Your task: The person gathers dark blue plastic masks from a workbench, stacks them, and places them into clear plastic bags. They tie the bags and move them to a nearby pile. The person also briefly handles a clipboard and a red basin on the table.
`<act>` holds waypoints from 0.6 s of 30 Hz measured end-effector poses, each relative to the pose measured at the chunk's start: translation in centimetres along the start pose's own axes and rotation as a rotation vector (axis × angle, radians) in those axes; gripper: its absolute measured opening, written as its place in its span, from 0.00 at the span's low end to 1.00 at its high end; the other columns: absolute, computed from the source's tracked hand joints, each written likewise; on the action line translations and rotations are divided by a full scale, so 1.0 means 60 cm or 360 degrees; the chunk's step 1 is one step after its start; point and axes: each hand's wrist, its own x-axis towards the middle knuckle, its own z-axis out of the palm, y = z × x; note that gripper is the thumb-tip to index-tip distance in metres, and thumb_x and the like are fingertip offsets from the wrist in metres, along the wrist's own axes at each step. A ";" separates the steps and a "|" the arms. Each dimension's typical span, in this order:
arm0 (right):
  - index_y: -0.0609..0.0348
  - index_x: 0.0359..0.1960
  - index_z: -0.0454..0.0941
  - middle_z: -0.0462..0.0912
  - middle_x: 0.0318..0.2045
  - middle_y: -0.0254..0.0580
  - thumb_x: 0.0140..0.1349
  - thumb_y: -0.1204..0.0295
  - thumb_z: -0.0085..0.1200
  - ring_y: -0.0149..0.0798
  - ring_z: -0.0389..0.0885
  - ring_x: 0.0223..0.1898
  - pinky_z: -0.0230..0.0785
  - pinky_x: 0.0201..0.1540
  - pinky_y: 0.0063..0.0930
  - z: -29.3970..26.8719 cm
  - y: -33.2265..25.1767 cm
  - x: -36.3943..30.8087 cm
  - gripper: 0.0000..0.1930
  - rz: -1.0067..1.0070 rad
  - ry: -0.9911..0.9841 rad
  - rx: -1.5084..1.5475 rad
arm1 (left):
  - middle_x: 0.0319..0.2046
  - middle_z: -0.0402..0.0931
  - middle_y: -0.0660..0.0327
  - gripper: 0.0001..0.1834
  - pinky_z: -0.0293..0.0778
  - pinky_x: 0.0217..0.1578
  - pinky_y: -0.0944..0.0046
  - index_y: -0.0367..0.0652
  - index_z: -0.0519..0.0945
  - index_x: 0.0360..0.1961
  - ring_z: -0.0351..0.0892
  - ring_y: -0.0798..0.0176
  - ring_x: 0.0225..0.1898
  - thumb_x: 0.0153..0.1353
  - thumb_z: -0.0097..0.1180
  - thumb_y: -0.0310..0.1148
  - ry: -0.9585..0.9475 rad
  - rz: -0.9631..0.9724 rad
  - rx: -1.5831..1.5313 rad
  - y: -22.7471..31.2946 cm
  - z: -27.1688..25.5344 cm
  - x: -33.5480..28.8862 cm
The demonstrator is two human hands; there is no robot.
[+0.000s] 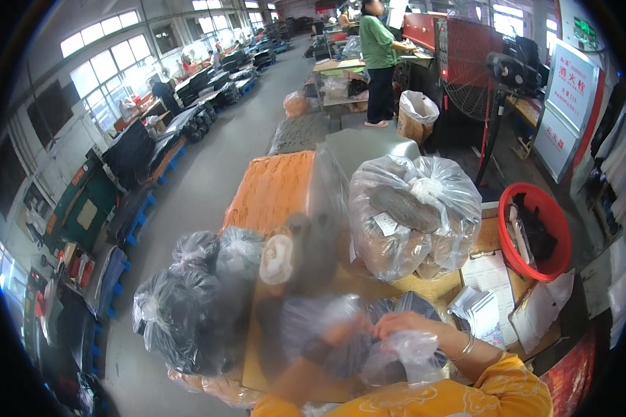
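Observation:
A see-through plastic bag [403, 358] with dark contents lies at the near edge of the wooden table [261, 344]. My right hand [407, 323] is closed, its fingers pinching the gathered plastic near the bag's top. Close beside it, my left hand [344, 329] also grips the gathered plastic, though haze blurs its fingers. Crumpled see-through plastic [313, 313] spreads just left of my hands. Past them stands a large tied plastic bag [414, 254] with a dark sole-shaped piece [405, 208] and a white label on top.
Tied bags with dark contents [177, 320] sit at the left. A clipboard with papers [490, 278] and a red bucket [567, 243] are at the right. Orange sheets [268, 187] lie farther off. A person in green [378, 59] stands by a machine beyond a large fan [466, 90].

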 end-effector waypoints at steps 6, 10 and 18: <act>0.55 0.36 0.76 0.78 0.28 0.39 0.57 0.67 0.53 0.37 0.76 0.33 0.70 0.40 0.32 0.083 -0.004 0.125 0.08 0.0300 -0.0573 0.0071 | 0.45 0.77 0.58 0.18 0.68 0.52 0.58 0.41 0.76 0.50 0.75 0.59 0.48 0.67 0.44 0.40 0.0279 0.0066 0.0054 -0.051 0.010 -0.002; 0.55 0.37 0.76 0.78 0.27 0.39 0.57 0.69 0.53 0.37 0.76 0.33 0.70 0.39 0.32 0.100 0.063 0.149 0.08 0.0343 -0.0356 -0.0451 | 0.44 0.77 0.57 0.17 0.69 0.52 0.58 0.41 0.76 0.50 0.75 0.59 0.48 0.67 0.43 0.39 0.0056 0.0192 0.0792 -0.058 0.007 0.016; 0.58 0.41 0.77 0.79 0.30 0.40 0.61 0.68 0.51 0.36 0.79 0.33 0.73 0.35 0.29 0.100 0.058 0.164 0.10 -0.0210 -0.0085 -0.0198 | 0.44 0.78 0.57 0.17 0.70 0.51 0.58 0.40 0.76 0.50 0.76 0.58 0.47 0.66 0.42 0.36 0.0023 0.0228 0.1055 -0.038 0.023 0.018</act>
